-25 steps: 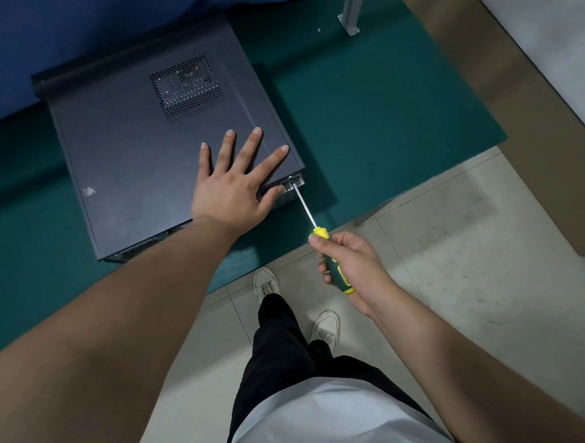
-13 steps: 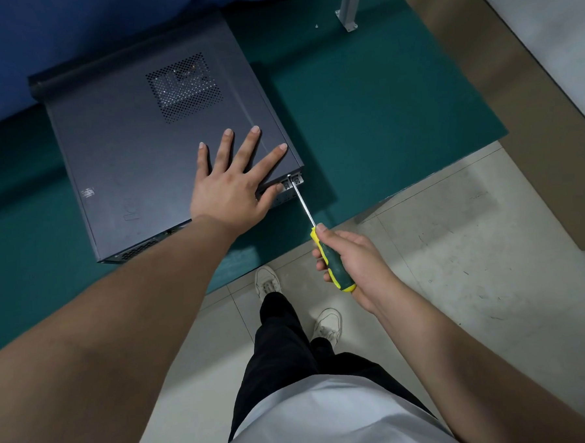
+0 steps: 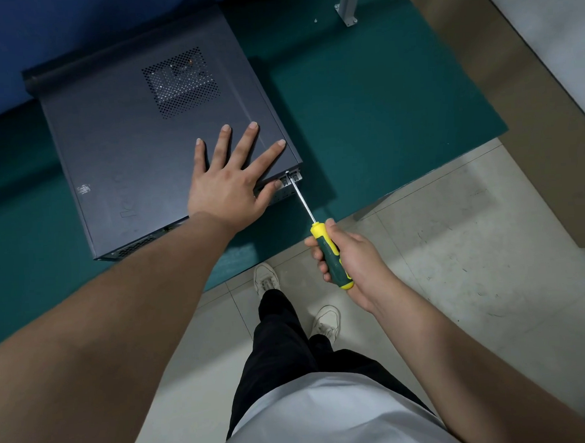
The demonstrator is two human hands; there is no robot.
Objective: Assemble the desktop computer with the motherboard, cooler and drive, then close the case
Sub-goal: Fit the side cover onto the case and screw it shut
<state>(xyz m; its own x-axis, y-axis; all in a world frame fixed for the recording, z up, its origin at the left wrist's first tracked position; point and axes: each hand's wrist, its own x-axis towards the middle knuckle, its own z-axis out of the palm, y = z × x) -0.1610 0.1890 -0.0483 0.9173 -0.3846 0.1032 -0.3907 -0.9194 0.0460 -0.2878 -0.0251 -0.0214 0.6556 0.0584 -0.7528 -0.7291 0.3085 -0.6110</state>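
At the near right corner of the case [image 3: 151,140], the screwdriver [image 3: 330,250] tip meets the rear edge, right beside a small metal tab, and that's where the risk sits: the shaft comes in at a slant from low and right, so a hard twist could cam the tip out and skate it across the panel or toward the thumb, which lies just beside it. The screw itself is too small to make out, so whether the bit is seated I cannot tell. Another worry: the case lies on the green mat [image 3: 380,108] with its near end close to the table edge, and a shove along the shaft could slide it. Now the grips. Left hand [image 3: 228,187] is flat on the lid, fingers straight and spread, palm pressing down near that corner, holding nothing, just bracing. Right hand [image 3: 350,255] is wrapped tight round the yellow-and-green handle, fingers curled, thumb riding up toward the collar. Lid looks fully on, vent grille up, so judging by that, this is the closing step, nearly done.
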